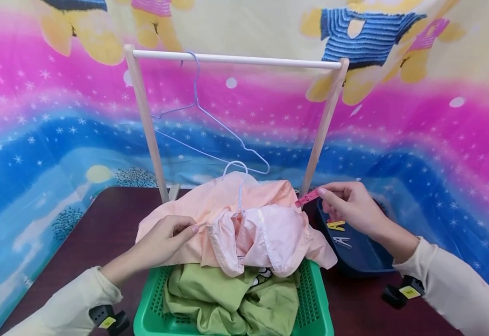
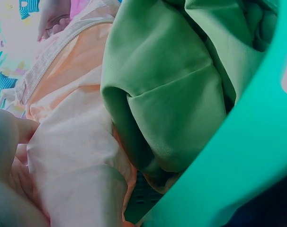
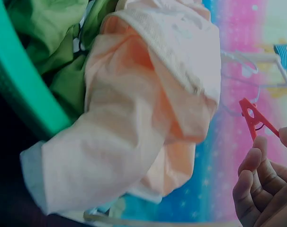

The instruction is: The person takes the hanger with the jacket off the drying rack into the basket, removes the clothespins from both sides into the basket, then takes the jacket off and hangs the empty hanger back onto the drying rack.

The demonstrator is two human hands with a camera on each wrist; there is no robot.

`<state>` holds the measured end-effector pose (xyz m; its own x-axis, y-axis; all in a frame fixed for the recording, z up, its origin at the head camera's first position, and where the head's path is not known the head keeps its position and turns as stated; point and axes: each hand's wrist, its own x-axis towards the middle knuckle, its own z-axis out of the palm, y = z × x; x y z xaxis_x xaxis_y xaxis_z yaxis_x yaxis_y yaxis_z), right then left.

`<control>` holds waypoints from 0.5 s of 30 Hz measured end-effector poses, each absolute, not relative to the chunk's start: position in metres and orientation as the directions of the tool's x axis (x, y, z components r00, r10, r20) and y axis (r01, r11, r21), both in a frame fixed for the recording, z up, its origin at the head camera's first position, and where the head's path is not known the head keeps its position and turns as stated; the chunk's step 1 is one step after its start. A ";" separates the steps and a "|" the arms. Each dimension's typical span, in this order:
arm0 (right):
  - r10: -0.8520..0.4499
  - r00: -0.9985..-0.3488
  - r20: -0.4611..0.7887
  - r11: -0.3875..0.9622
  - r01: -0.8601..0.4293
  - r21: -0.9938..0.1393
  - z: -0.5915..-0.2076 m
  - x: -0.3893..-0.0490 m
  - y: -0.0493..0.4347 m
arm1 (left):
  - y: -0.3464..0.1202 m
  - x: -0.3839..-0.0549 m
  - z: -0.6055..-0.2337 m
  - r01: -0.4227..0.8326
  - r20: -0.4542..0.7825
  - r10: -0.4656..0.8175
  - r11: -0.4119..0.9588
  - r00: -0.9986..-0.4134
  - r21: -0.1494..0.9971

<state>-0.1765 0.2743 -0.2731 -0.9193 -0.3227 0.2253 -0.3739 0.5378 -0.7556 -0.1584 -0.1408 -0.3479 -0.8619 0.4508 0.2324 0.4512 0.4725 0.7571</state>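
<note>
A pale pink zip jacket (image 1: 269,233) lies over the basket, the hook of a lilac hanger (image 1: 241,186) standing up out of its collar. At the left side of the jacket, my left hand (image 1: 160,242) pinches a bit of its cloth between thumb and fingers. To the right and above the jacket, my right hand (image 1: 355,205) holds a red clothespin (image 1: 307,198) by its handle end. The clothespin's tip points toward the jacket and stands apart from it in the right wrist view. Green clothing (image 1: 227,294) is bunched underneath.
The green basket (image 1: 143,308) stands at the table's front. A dark blue bin (image 1: 370,266) with yellow (image 1: 336,226) and white clothespins (image 1: 342,241) sits at right. Behind rises a rack with a white bar (image 1: 244,59), an unused lilac hanger (image 1: 227,130) hooked on it.
</note>
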 end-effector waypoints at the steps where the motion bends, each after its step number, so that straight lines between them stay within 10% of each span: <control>1: -0.310 -0.925 0.220 0.554 -0.364 -0.749 -0.274 -0.177 0.279 | -0.141 -0.159 -0.347 0.450 0.231 0.451 0.473 -0.862 0.757; 15: -0.096 -0.994 0.056 0.662 -0.105 -0.742 -0.309 -0.183 0.344 | -0.139 -0.159 -0.346 0.443 0.226 0.444 0.480 -0.867 0.757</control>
